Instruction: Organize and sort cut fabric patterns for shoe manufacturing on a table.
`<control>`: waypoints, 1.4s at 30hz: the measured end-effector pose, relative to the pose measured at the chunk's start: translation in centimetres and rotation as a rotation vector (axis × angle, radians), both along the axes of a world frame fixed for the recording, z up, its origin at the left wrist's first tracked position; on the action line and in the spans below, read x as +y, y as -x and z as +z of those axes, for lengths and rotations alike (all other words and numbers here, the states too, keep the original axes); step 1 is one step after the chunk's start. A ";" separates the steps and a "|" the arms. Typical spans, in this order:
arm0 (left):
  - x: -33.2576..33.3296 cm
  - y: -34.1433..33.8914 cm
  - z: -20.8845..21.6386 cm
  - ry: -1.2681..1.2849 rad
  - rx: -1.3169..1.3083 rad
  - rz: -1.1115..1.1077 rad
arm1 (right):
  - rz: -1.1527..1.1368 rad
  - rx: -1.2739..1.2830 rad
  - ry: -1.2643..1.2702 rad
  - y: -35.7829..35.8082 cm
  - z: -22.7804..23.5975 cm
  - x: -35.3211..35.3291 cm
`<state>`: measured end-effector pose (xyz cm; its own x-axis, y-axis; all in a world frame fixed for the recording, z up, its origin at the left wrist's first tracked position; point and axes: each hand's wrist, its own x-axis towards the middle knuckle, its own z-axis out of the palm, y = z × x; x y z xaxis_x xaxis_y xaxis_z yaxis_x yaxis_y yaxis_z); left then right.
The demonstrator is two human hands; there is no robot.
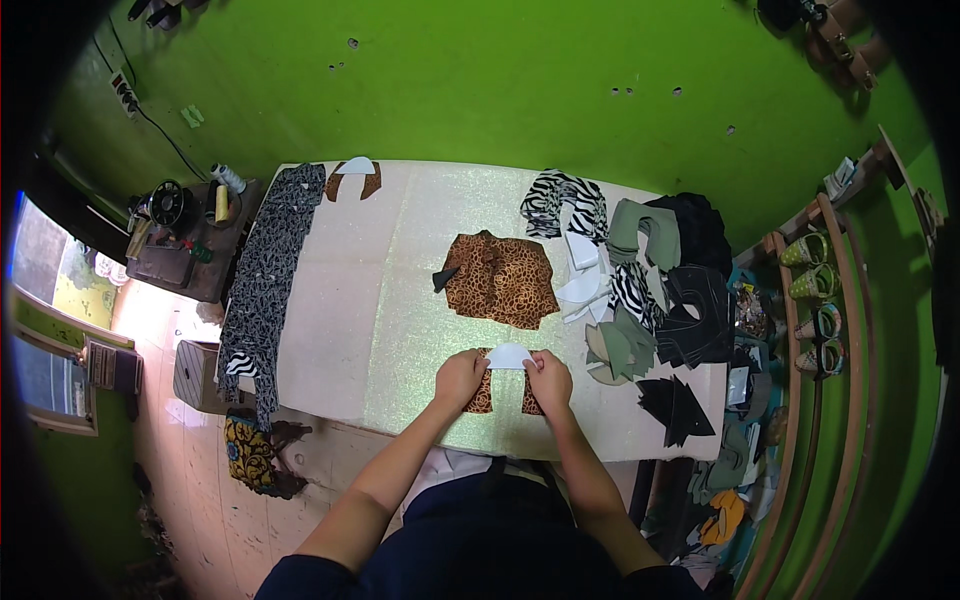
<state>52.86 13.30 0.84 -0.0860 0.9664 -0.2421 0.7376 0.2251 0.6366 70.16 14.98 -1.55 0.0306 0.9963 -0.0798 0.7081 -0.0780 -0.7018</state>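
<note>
A leopard-print U-shaped cut piece (pixel 481 399) lies near the table's front edge, its two legs pointing toward me. Over its curved top sits a white half-round piece (pixel 509 357), straight edge toward me. My left hand (pixel 461 379) pinches the left side where the two pieces meet. On the right side, my right hand (pixel 550 382) pinches the same way, thumb by the white piece's corner. Just beyond my hands lies a stack of leopard-print pieces (pixel 500 280). At the far left, another brown U-shaped piece (pixel 371 188) carries a white half-round piece (pixel 357 166).
A pale table (pixel 330 330) spans the middle. Dark patterned strips (pixel 262 250) hang off its left side. Zebra-print (pixel 545 205), green (pixel 622 347) and black pieces (pixel 695 315) crowd the right. A sewing machine (pixel 170 205) stands left; a shoe rack (pixel 815 290) stands right.
</note>
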 end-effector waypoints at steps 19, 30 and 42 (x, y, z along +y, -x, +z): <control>-0.7 -0.9 -2.4 -0.344 0.122 -0.045 | -0.100 -0.257 -0.013 0.0 0.3 -1.6; 0.7 -0.4 -2.6 -0.222 0.247 -0.118 | -0.006 -0.295 0.254 -0.2 1.4 0.3; 1.2 1.2 -2.1 -0.171 0.170 -0.159 | -0.020 0.041 -0.011 1.5 3.8 -2.1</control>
